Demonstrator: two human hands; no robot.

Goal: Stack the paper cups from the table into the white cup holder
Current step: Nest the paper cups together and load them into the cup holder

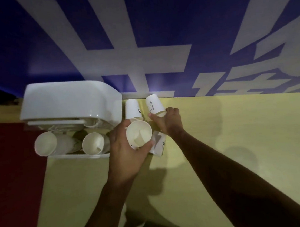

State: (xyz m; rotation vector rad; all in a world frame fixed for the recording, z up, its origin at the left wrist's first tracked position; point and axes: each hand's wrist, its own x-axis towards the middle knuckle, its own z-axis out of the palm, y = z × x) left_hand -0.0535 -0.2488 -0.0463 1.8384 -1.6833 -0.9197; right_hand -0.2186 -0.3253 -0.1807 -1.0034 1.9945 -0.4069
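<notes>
My left hand [126, 150] grips an upright white paper cup [139, 134] with its open mouth toward me, just right of the white cup holder [67, 101]. My right hand [168, 119] holds the rim of an upside-down paper cup with a small drawing [154, 104], tilted near the wall. Another upside-down cup [132, 109] stands between that one and the holder. One more cup [157, 143] lies on its side under my hands. Two cup stacks [45, 143] [93, 143] lie in the holder with their mouths facing me.
The yellow-green table [240, 141] stretches to the right and toward me. A blue wall with large pale characters [138, 41] rises right behind the cups. Dark red floor [10, 172] lies to the left of the table.
</notes>
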